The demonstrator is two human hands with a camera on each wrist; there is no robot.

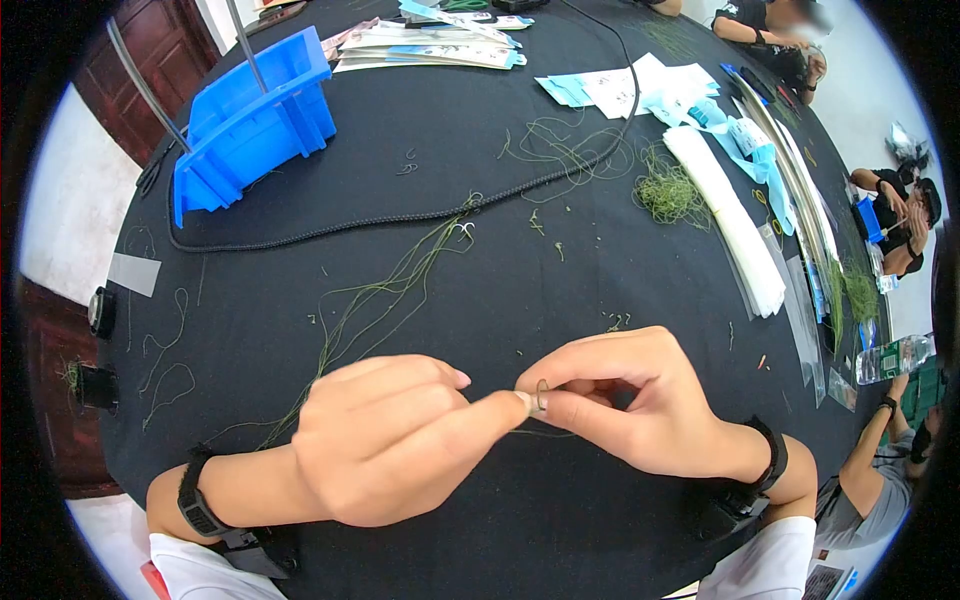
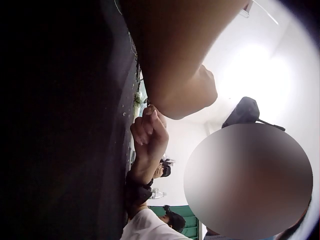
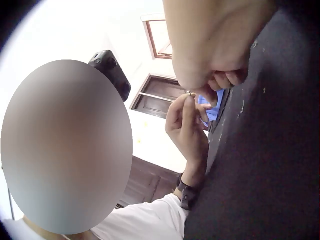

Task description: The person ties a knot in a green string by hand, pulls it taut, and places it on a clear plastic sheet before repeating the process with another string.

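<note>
My left hand (image 1: 400, 440) and right hand (image 1: 635, 400) meet fingertip to fingertip low over the black table. Between them stands a small loop of thin green cord (image 1: 541, 393). The left thumb and forefinger pinch the cord from one side; the right thumb and forefinger pinch it from the other. A short end of cord shows below the right thumb. Long loose green strands (image 1: 385, 285) lie on the cloth beyond the left hand, running back toward its wrist. In the right wrist view the left hand (image 3: 187, 127) holds its fingertips up against the right hand (image 3: 225, 77).
A blue bin (image 1: 255, 120) stands at back left, a black braided rope (image 1: 400, 218) curving past it. Paper packets (image 1: 430, 45) lie at the back. A tangle of green cord (image 1: 672, 190) and a white bundle (image 1: 725, 220) lie to the right. Other people sit around the table.
</note>
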